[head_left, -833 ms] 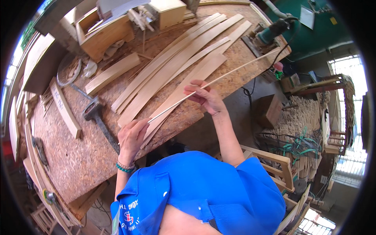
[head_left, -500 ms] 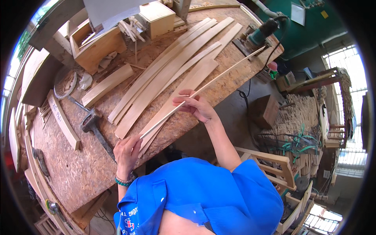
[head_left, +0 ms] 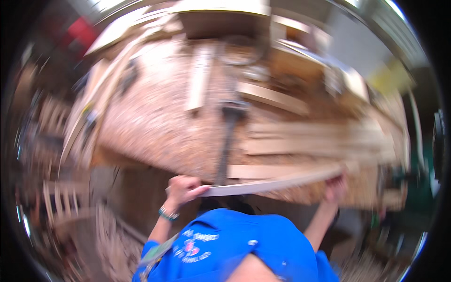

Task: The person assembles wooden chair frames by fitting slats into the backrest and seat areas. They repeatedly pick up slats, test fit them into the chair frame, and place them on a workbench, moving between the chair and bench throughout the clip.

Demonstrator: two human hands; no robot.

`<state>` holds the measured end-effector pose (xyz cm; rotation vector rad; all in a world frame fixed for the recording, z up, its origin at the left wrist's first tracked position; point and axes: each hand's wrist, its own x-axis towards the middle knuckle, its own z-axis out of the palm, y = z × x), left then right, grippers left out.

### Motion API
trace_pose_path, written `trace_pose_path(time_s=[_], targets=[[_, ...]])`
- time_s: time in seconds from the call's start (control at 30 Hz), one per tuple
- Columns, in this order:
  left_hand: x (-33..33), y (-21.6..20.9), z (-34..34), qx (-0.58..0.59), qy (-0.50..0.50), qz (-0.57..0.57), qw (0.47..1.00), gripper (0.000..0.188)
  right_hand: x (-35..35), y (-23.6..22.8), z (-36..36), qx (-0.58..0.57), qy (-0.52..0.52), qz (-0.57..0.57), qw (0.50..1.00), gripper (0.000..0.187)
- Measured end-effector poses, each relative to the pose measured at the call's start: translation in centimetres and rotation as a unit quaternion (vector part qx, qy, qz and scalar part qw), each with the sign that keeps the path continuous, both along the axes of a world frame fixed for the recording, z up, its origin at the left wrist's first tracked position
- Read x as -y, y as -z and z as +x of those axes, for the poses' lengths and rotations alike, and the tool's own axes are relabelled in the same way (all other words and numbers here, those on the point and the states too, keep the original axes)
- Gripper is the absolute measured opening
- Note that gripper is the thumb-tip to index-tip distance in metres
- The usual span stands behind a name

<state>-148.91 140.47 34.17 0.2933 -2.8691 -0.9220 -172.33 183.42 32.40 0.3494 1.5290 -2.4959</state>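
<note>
Currently, your two hands support one thin wooden strip (head_left: 268, 186) along the near edge of the surface (head_left: 150, 103), from about the middle toward the right corner. Your left hand (head_left: 182, 189) is closed on the left end, with the thumb laid toward the strip. Your right hand (head_left: 335, 188) grips near the other end; blur hides the exact placing of its fingers.

1. Hold the strip lightly at both ends. A firm left pinch and a looser right hold should suit a piece this slender, since squeezing or twisting could strain it.

2. Level your hands with each other. The strip appears bowed, but the lens bends lines, so judge its curve by sighting along the edge rather than from above.

3. Mind the dark tool (head_left: 230, 127), whose bar reaches the near edge beside the strip's left end. Lift the strip over it instead of dragging across it.

4. Allow room on the right. The loose wooden pieces (head_left: 319, 138) lie on the right half of the surface, just beyond your strip, and a low swing could catch them.

5. Steady your head before checking the wood; fine marks or grain cannot be read in this blurred view.
</note>
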Motion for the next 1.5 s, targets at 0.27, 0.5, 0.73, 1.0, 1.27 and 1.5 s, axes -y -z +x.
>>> trace_pose_path(time_s=[0.27, 0.5, 0.73, 1.0, 1.27, 1.5], targets=[[1.9, -0.6, 9.3, -0.101, -0.137, -0.014, 0.985, 0.056, 10.1, -3.7, -0.6, -0.141, -0.048, -0.043, 0.988, 0.036], [5.2, 2.1, 25.2, -0.147, -0.355, 0.017, 0.923, 0.062, 23.6, -7.1, 7.5, -0.192, -0.308, -0.030, 0.931, 0.043], [7.0, 2.2, 41.5, -0.168, -0.511, -0.046, 0.842, 0.058, 40.8, -6.4, 18.8, -0.127, -0.408, 0.017, 0.904, 0.054], [6.5, 1.8, 53.4, -0.149, -0.676, -0.027, 0.721, 0.048, 59.3, -6.7, 34.4, -0.133, -0.635, -0.031, 0.760, 0.056], [16.7, 5.1, 58.1, -0.088, -0.752, -0.115, 0.643, 0.017, 76.7, -6.7, 47.2, -0.108, -0.715, -0.115, 0.681, 0.044], [26.2, 5.1, 66.9, -0.047, -0.783, 0.015, 0.620, 0.014, 93.0, -5.9, 55.9, -0.057, -0.736, -0.131, 0.661, 0.041]])
